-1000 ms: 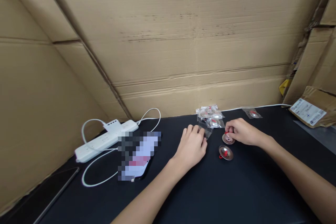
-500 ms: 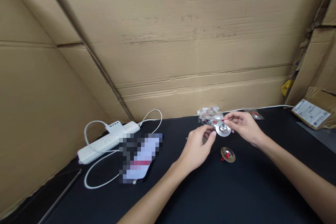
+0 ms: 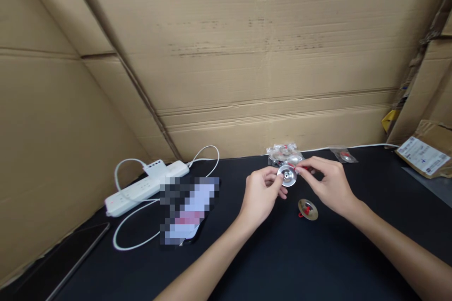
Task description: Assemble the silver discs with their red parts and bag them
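A small, shiny finger cymbal (image 3: 289, 179) with a hole at its centre is gripped at its left edge by my left hand (image 3: 260, 193), thumb in front and fingers behind. My right hand (image 3: 330, 179) pinches a red cord (image 3: 295, 168) at the cymbal's upper right edge. Whether the cord passes through the hole cannot be seen. Below the hands, on the black table, lies a second finger cymbal (image 3: 312, 210) with a red cord loop through its middle. Behind the held cymbal is a pile of clear plastic packets (image 3: 282, 151), with metal and red pieces inside.
At the back right lies another clear packet (image 3: 344, 154). A white power strip (image 3: 141, 191) with looping cables and a blurred phone (image 3: 194, 211) are on the left, near a dark flat device (image 3: 70, 258). Cardboard walls (image 3: 219, 80) enclose the table; a labelled carton (image 3: 425, 153) stands right.
The finger cymbal has moved left, and my left hand now grips its edge. My right thumb and finger have shifted from the cymbal's rim to the red cord.
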`<action>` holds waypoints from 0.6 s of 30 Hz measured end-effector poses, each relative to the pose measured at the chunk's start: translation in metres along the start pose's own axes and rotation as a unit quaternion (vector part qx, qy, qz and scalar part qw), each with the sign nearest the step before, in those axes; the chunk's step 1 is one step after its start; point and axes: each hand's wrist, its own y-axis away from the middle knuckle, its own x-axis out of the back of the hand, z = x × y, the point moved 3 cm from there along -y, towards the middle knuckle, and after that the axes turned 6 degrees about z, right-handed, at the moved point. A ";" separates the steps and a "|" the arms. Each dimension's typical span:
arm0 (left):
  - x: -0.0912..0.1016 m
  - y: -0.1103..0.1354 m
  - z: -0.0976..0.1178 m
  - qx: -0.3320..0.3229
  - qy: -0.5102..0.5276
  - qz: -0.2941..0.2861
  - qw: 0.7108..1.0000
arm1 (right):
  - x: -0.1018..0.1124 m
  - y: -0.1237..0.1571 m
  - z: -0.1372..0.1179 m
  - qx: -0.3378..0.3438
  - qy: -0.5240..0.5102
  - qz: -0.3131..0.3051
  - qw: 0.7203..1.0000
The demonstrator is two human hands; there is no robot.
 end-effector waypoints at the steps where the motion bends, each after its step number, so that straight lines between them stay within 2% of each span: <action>1: 0.000 0.001 0.001 -0.007 -0.002 -0.001 1.000 | -0.002 0.001 0.000 -0.002 -0.002 -0.008 1.000; 5: -0.002 0.005 0.003 -0.029 0.012 -0.010 0.999 | -0.012 0.008 0.000 0.007 -0.001 -0.043 0.999; 18: -0.007 0.004 -0.004 -0.049 0.058 -0.032 0.997 | -0.014 0.009 0.003 -0.041 0.008 -0.029 0.999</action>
